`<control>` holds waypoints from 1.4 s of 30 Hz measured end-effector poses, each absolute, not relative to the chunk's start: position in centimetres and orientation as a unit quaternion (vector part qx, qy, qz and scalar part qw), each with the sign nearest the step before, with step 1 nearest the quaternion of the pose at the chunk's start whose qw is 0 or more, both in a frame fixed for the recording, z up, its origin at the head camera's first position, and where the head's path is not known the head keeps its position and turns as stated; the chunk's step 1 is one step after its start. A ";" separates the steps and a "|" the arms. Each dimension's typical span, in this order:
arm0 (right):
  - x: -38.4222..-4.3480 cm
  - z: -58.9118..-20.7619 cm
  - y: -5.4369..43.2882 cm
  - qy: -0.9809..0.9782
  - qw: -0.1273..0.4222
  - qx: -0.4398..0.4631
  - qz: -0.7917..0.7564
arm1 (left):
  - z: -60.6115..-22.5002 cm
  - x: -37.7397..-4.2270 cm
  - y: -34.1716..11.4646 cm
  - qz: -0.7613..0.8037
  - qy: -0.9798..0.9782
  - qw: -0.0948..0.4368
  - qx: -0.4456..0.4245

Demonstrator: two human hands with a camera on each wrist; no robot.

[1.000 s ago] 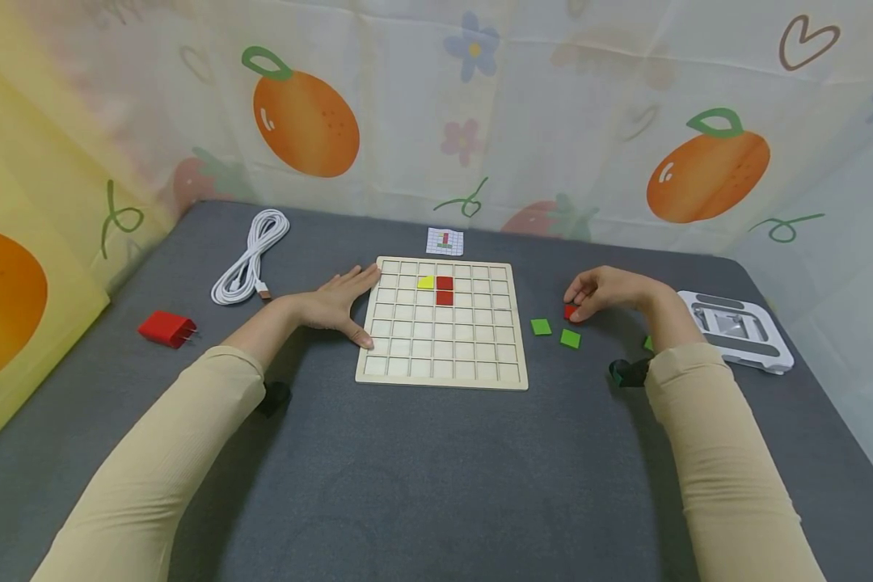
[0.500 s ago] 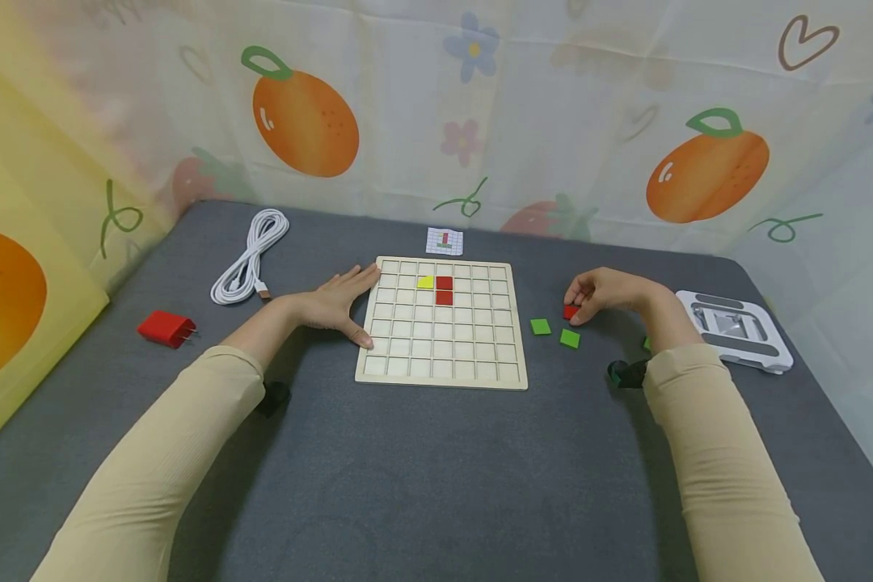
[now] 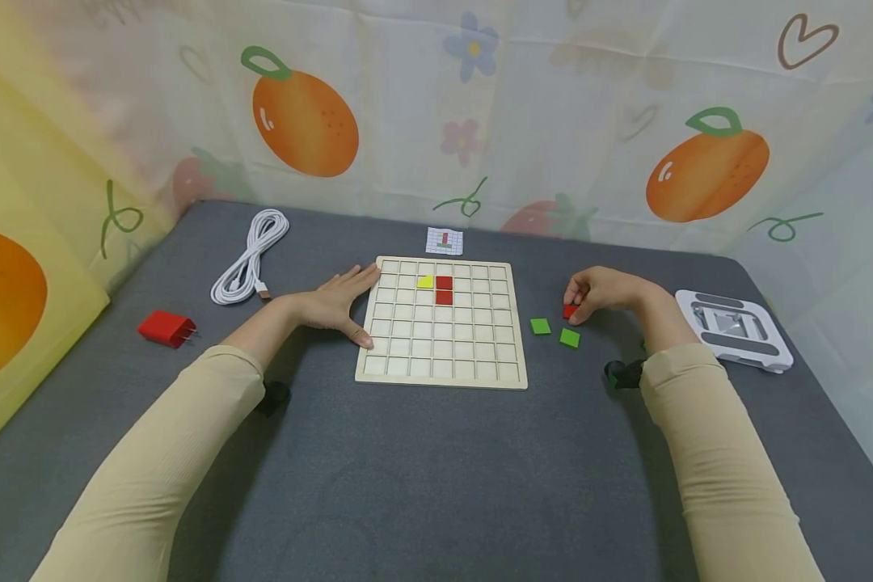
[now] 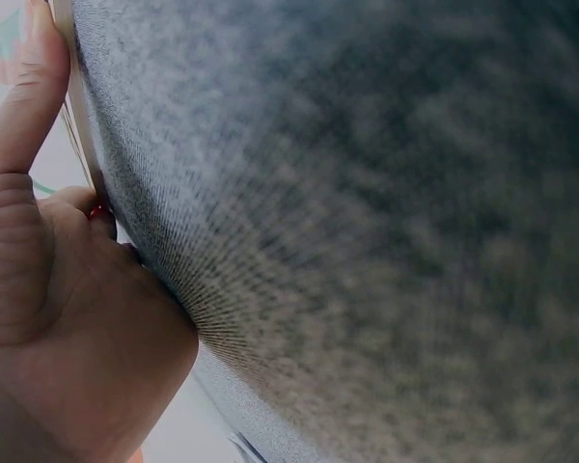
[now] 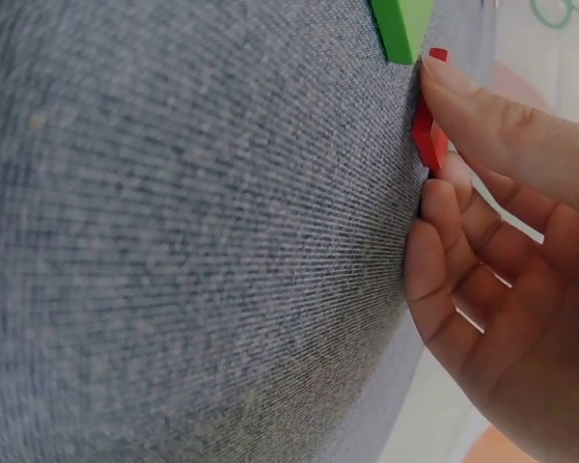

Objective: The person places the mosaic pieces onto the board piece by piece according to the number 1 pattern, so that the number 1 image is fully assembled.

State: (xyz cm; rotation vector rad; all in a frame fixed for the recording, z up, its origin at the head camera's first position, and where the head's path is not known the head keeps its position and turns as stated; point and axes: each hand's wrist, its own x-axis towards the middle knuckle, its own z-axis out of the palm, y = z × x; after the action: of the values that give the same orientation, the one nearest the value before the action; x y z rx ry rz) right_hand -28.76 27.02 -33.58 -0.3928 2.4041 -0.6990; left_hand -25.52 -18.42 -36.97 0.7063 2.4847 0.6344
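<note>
My left hand (image 3: 338,301) rests spread at the left edge of a pale wooden grid board (image 3: 411,346), thumb and fingertips touching its rim. Set in the board's cells are a yellow tile (image 3: 425,282) with a clipped corner and two red tiles, an upper one (image 3: 444,283) and a lower one (image 3: 444,297). Right of the board, my right hand (image 3: 607,291) pinches a loose red tile (image 5: 430,135) between thumb and fingers, low at the table surface. Two green tiles, one nearer the board (image 3: 541,326) and one nearer the hand (image 3: 570,338), lie close by.
Behind the board lies a small printed grid card (image 3: 444,241). A coiled white cable (image 3: 250,259) and a red plug adapter (image 3: 167,329) are at left. At right stands a white-and-grey plastic device (image 3: 735,330), partly behind my right arm. A fabric backdrop (image 3: 407,121) borders the table.
My right forearm has shifted slightly left, while the fingers stay at the loose red tile. The left hand and the board keep their places.
</note>
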 end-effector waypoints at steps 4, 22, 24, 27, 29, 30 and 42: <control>-28.7 -33.5 26.9 0.910 0.290 -0.148 -0.255 | -37.0 -25.5 -18.5 0.231 0.907 0.239 0.258; -28.8 -33.5 26.0 0.934 0.222 -0.126 -0.251 | -36.9 -25.4 -18.4 0.236 0.906 0.240 0.256; -28.8 -33.5 25.9 0.935 0.216 -0.125 -0.253 | -36.8 -25.4 -18.4 0.237 0.906 0.241 0.254; -28.8 -33.6 25.8 0.935 0.207 -0.120 -0.261 | -36.9 -25.4 -18.4 0.238 0.906 0.241 0.253; -28.8 -33.6 25.7 0.936 0.200 -0.117 -0.266 | -36.9 -25.5 -18.4 0.236 0.906 0.241 0.254; -28.8 -33.5 25.6 0.936 0.197 -0.115 -0.270 | -36.9 -25.5 -18.4 0.235 0.906 0.241 0.254; -28.3 -33.0 23.9 0.932 0.174 -0.127 -0.291 | -37.0 -25.6 -18.4 0.231 0.907 0.243 0.256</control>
State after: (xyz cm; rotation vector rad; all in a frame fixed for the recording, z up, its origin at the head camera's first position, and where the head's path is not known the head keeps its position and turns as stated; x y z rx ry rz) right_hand -28.33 23.86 -32.96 -0.3602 2.6428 -0.8242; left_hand -25.65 -18.36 -36.98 0.7007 2.4774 0.6309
